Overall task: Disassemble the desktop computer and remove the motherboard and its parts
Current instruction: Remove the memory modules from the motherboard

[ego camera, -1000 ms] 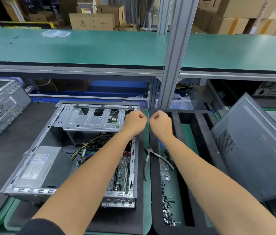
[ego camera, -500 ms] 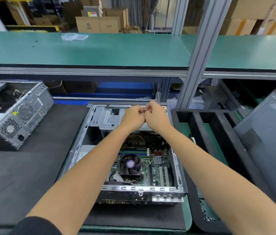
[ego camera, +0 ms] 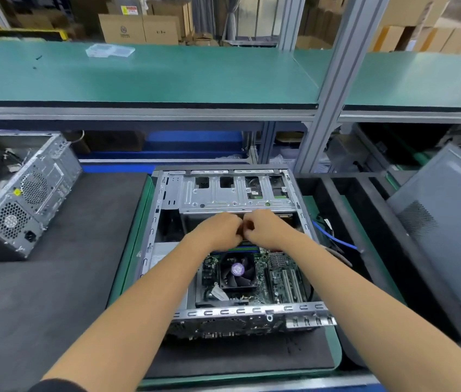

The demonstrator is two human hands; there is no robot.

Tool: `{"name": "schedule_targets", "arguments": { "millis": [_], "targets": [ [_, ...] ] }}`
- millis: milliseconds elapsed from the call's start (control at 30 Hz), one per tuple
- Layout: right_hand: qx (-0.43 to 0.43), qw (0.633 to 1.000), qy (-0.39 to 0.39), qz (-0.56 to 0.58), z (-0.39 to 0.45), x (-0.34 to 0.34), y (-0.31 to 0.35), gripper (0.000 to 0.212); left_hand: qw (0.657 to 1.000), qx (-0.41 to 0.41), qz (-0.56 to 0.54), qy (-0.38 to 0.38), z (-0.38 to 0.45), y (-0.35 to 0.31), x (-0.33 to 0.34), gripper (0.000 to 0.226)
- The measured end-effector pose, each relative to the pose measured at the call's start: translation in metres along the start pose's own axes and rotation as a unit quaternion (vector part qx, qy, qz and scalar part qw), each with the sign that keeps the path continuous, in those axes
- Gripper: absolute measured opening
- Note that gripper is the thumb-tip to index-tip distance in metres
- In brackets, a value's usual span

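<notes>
Centre of the frame: open grey metal desktop computer case (ego camera: 229, 190) lying on its side on a black foam mat (ego camera: 240, 355), itself on the green-edged counter (ego camera: 127, 244). Inside, toward the lower middle, the green motherboard (ego camera: 283, 278) with a black square cooler fan (ego camera: 237, 271) bearing a purple hub. Left hand (ego camera: 218, 230) and right hand (ego camera: 266, 226) meeting knuckle to knuckle just above the fan, below the perforated silver drive cage (ego camera: 238, 193). Fingers of both curled inward and touching; whatever sits between them too small and hidden to make out, so cannot tell if anything is pinched. Motherboard directly beneath and nearer the bottom of the frame than both hands, forearms crossing over the case's near rim. Blue cable (ego camera: 334, 239) trailing out at the case's right edge. Right of frame: grey perforated side panel (ego camera: 444, 222) leaning beside a black slotted foam tray (ego camera: 371, 222). Left of frame: second grey computer tower (ego camera: 25, 193) on its side on dark matting. Upper frame: green shelf (ego camera: 167, 75), brown cardboard boxes (ego camera: 138, 28) behind.
</notes>
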State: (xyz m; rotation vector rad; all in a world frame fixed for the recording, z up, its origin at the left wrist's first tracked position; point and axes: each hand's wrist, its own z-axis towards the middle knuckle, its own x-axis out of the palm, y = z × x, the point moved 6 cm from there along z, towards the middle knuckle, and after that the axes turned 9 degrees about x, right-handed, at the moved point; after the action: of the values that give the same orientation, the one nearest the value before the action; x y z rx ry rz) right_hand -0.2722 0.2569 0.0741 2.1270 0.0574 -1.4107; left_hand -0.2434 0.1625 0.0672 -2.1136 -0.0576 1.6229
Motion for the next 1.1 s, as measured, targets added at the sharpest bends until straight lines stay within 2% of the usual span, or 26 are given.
{"name": "schedule_targets", "arguments": {
  "millis": [67,100,200,267,333,433,567,667,767,800,833,900,933,1000,1100],
  "targets": [
    [-0.003,0.998,0.059,-0.037,-0.003,0.015,-0.003,0.007,0.997,0.012,0.005,0.071,-0.004,0.001,0.016,0.028],
    [-0.004,0.995,0.089,-0.053,-0.005,0.023,-0.004,0.016,0.994,0.012,-0.006,0.108,-0.007,0.003,0.024,0.038],
    [0.003,0.982,0.171,-0.076,-0.01,0.044,-0.009,0.049,0.973,-0.016,-0.025,0.23,-0.015,0.012,0.049,0.089],
    [0.006,0.977,0.205,-0.061,-0.014,0.052,-0.012,0.06,0.965,-0.018,-0.035,0.259,-0.016,0.014,0.059,0.099],
    [0.011,0.972,0.227,-0.054,-0.019,0.057,-0.016,0.074,0.968,-0.008,-0.035,0.25,-0.015,0.013,0.063,0.092],
    [0.007,0.967,0.24,-0.084,-0.022,0.063,-0.02,0.089,0.973,0.015,-0.01,0.232,-0.013,0.01,0.062,0.096],
    [-0.032,0.976,0.188,-0.102,-0.02,0.064,-0.02,0.084,0.981,0.045,0.011,0.188,-0.011,0.005,0.056,0.083],
    [-0.052,0.978,0.162,-0.118,-0.018,0.065,-0.021,0.083,0.982,0.044,0.025,0.183,-0.012,0.005,0.055,0.082],
    [-0.018,0.977,0.208,-0.052,-0.018,0.062,-0.025,0.085,0.98,0.021,-0.008,0.199,-0.011,0.008,0.051,0.078],
    [-0.001,0.975,0.221,-0.028,-0.016,0.06,-0.026,0.081,0.983,0.018,-0.004,0.185,-0.009,0.01,0.046,0.069],
    [0.009,0.975,0.221,-0.011,-0.013,0.057,-0.028,0.067,0.987,0.018,0.002,0.159,-0.006,0.011,0.039,0.055],
    [0.031,0.985,0.17,0.018,-0.005,0.047,-0.032,0.032,0.996,0.013,0.011,0.088,0.002,0.013,0.027,0.027],
    [0.054,0.989,0.133,0.033,-0.001,0.042,-0.036,0.025,0.999,0.009,0.015,0.051,0.005,0.013,0.022,0.018],
    [0.108,0.991,0.064,0.035,0.005,0.034,-0.045,0.025,1.0,0.002,0.023,0.005,0.009,0.013,0.02,0.011],
    [0.156,0.986,0.016,-0.064,0.01,0.032,-0.054,0.025,0.999,-0.014,0.044,0.0,0.016,0.014,0.027,0.02]
  ]
}}
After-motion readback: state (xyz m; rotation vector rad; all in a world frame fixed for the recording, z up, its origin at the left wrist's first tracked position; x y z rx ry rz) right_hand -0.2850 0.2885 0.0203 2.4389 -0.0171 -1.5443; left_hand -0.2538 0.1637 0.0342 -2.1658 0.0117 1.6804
